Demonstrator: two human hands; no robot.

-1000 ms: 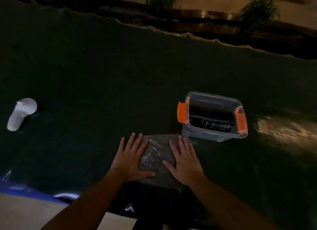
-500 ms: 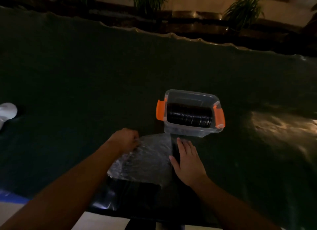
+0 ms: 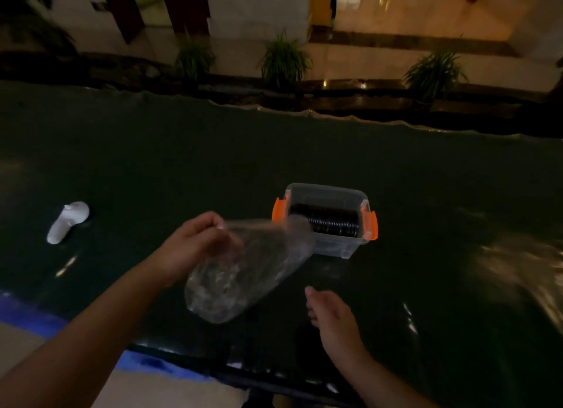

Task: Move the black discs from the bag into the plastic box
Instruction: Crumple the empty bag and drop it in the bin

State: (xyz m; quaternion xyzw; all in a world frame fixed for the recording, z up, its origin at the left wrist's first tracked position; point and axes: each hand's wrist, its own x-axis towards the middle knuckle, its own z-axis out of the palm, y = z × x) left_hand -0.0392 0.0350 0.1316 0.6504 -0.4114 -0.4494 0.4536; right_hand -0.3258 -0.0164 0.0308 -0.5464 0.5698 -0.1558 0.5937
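The left hand is closed around one edge of the clear bag and holds it lifted off the desk, so the bag hangs slack and crumpled below and to the right of that hand, its far corner reaching toward the plastic box. Gripped that way, by an edge with the rest dangling, the bag looks empty: no dark shape shows through the film, though blur and dim light make that uncertain. The black discs stand on edge in a tight row inside the box, which sits on the desk just beyond the bag, ahead of the right hand, its orange latches swung open at either end and no lid on. The right hand hovers near the desk's near edge, below the bag, loosely curled and holding nothing, apart from both bag and box. The transfer seems finished, with the bag probably being taken away. A white object lies well off beyond the left hand, out of the working area.
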